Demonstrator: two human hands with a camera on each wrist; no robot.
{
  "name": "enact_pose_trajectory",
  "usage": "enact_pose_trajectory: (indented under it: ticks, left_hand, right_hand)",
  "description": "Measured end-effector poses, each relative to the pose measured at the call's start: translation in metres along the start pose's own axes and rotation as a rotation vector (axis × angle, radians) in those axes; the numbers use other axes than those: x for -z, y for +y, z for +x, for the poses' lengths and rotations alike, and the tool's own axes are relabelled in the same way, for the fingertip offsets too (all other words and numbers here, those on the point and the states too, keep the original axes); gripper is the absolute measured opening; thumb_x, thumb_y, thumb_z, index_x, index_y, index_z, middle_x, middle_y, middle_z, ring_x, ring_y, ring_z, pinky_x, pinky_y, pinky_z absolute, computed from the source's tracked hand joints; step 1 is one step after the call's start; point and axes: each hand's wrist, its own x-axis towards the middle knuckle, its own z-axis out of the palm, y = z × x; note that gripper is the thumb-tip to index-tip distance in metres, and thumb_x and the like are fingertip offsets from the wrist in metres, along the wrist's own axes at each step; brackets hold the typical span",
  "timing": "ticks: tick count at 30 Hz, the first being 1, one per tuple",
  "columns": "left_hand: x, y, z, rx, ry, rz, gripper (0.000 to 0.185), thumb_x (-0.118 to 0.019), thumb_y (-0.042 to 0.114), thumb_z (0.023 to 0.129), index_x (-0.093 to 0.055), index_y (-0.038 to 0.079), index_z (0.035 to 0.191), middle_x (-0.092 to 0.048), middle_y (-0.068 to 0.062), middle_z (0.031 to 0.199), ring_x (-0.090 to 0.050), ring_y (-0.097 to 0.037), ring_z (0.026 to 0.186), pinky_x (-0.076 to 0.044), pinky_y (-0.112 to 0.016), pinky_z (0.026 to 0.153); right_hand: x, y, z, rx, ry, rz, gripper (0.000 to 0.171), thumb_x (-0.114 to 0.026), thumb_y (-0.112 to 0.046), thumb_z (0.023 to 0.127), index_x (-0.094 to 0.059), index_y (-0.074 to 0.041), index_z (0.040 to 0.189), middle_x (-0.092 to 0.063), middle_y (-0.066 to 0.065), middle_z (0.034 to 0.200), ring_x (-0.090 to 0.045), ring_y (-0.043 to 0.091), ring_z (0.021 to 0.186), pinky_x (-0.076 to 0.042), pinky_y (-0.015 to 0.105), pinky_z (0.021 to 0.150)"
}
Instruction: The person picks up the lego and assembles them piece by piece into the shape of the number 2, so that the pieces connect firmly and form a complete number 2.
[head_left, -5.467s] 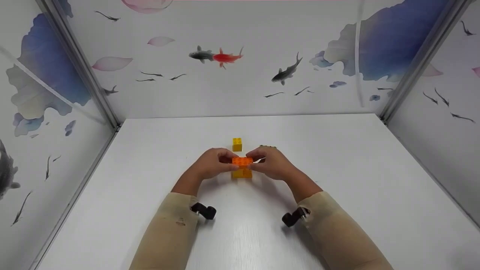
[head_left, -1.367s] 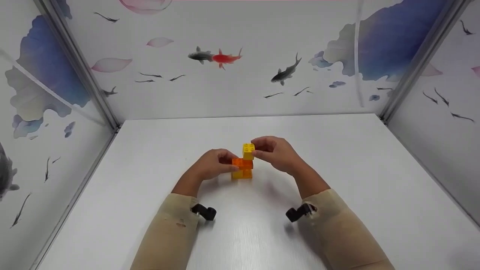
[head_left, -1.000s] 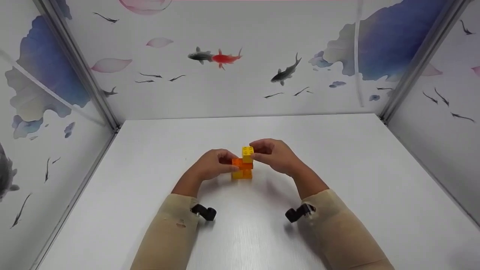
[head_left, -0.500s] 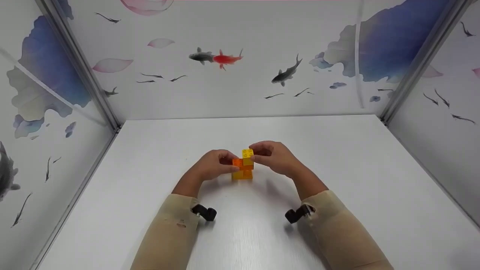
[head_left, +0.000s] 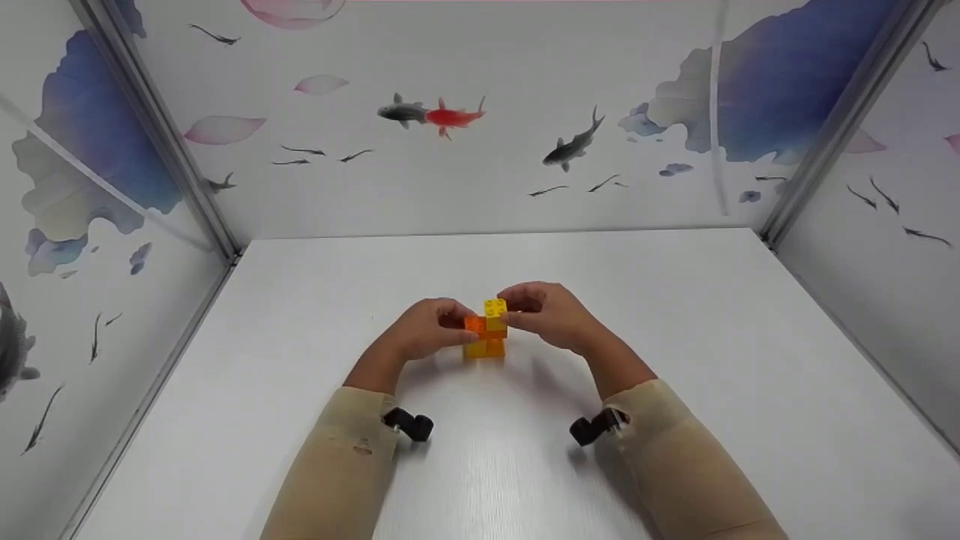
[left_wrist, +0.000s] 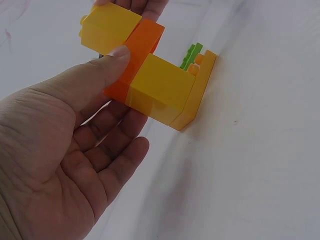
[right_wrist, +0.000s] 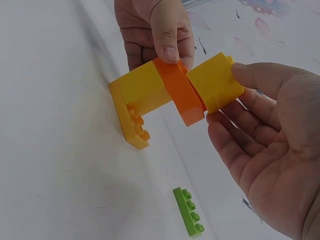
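Observation:
A small brick stack (head_left: 486,335) stands mid-table: a thin yellow plate (right_wrist: 131,122) at the bottom, a yellow block (left_wrist: 160,87) on it, then a flat orange brick (left_wrist: 137,60). On the orange brick's right half sits a yellow top brick (head_left: 494,310). My left hand (head_left: 457,327) pinches the orange brick (right_wrist: 182,97) from the left, thumb on its near side. My right hand (head_left: 511,310) grips the yellow top brick (right_wrist: 215,82) between thumb and fingers. A slim green brick (right_wrist: 189,211) lies on the table just behind the stack.
The white table (head_left: 675,315) is boxed in by three panels printed with fish; the back panel (head_left: 480,150) stands well behind the stack. A black wrist camera mount (head_left: 409,424) sits on each beige sleeve.
My right hand has lowered the yellow top brick onto the orange brick; 5.5 s ago that brick stood alone behind the stack. The left hand has kept its hold.

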Motion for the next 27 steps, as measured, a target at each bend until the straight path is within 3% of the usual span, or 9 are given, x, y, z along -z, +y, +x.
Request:
enact_pose_trajectory:
  ticks: [27]
  left_hand:
    - [-0.0004, 0.0001, -0.0001, 0.03, 0.01, -0.001, 0.029, -0.087, 0.039, 0.091, -0.076, 0.029, 0.115, -0.073, 0.004, 0.119, -0.065, -0.022, 0.114, -0.056, -0.041, 0.11]
  right_hand:
    - [-0.0009, 0.0028, 0.0008, 0.006, 0.014, -0.028, 0.033, -0.075, -0.034, 0.102, -0.072, -0.026, 0.134, -0.073, -0.003, 0.128, -0.068, 0.021, 0.119, -0.058, 0.041, 0.11]
